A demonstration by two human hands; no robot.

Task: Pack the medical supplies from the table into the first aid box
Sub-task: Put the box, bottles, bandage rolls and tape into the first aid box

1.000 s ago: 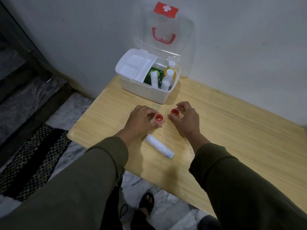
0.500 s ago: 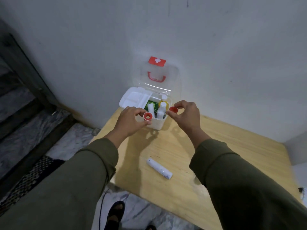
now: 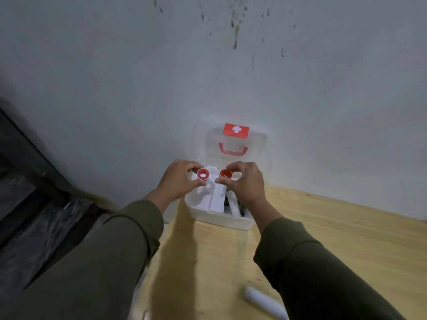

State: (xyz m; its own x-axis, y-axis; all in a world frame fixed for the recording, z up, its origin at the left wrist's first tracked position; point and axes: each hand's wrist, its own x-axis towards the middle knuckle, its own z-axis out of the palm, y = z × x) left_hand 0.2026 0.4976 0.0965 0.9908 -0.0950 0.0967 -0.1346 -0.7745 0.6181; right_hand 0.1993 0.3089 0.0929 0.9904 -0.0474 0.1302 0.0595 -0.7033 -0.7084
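The white first aid box (image 3: 219, 219) stands open against the wall, its clear lid (image 3: 233, 144) with a red cross and red handle raised. My left hand (image 3: 179, 181) pinches a small red tape roll (image 3: 203, 174) above the box's white tray. My right hand (image 3: 246, 183) pinches a second red tape roll (image 3: 225, 173) beside it, also over the box. Bottles and a green item inside the box are mostly hidden by my right hand. A white tube (image 3: 265, 302) lies on the wooden table (image 3: 346, 239) near its front, partly covered by my right sleeve.
The wall rises right behind the box. The table's left edge drops to a dark marble floor (image 3: 46, 227). Bare wood stretches to the right of the box.
Both hands lifted the two red tape rolls off the table and carried them forward until they hang over the open box. The view tilted up toward the wall.
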